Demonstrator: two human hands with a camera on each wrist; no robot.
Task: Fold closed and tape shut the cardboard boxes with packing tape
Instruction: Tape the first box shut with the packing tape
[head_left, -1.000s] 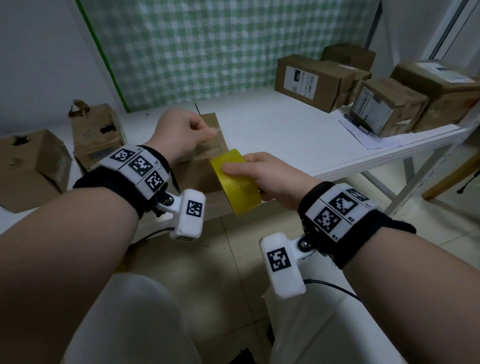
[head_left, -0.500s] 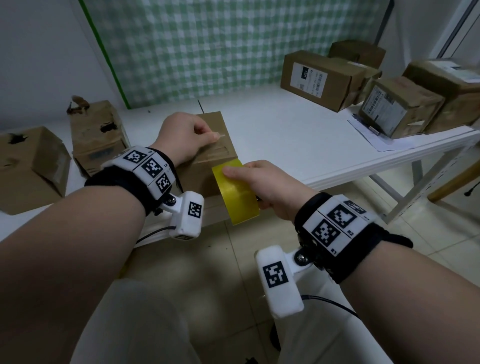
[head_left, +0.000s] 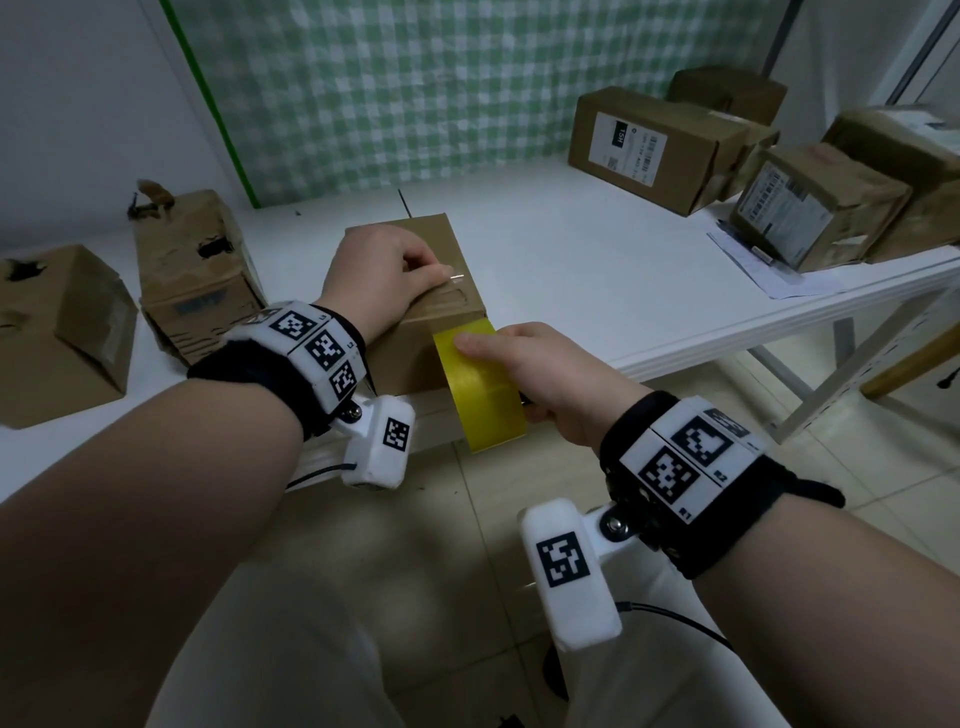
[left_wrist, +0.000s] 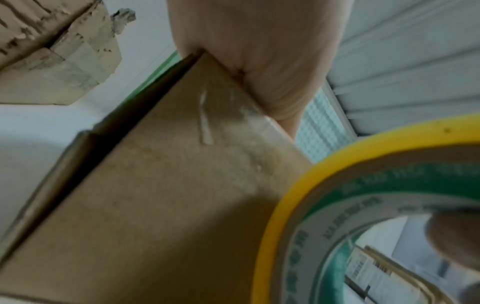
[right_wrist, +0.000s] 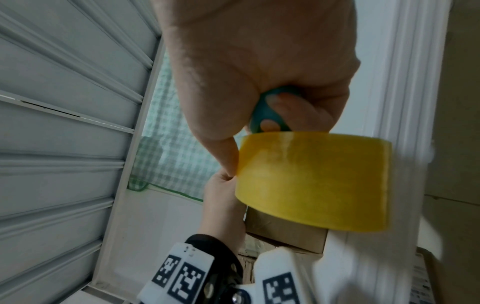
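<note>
The cardboard box (head_left: 415, 291) sits closed at the near edge of the white worktop (head_left: 597, 291), and a strip of clear tape already runs over its top towards me. My left hand (head_left: 384, 275) rests on that top, fingers curled, fingertips pinning the tape's far end against the cardboard. The yellow tape roll (head_left: 480, 384) hangs just off the box's near top edge, against the front face. My right hand (head_left: 535, 374) grips it, thumb laid on the outer winding and fingers hooked through the core.

I judge the step in hand to be drawing the strip down over the near edge. To do it well I would keep the left fingertips pressing hard so the stuck end does not lift, hold the roll square to the seam, and pull with steady tension so the tape lies flat without wrinkles. The roll should stay close to the front face as it descends.

So the box lies under my left hand and just beyond my right.
</note>
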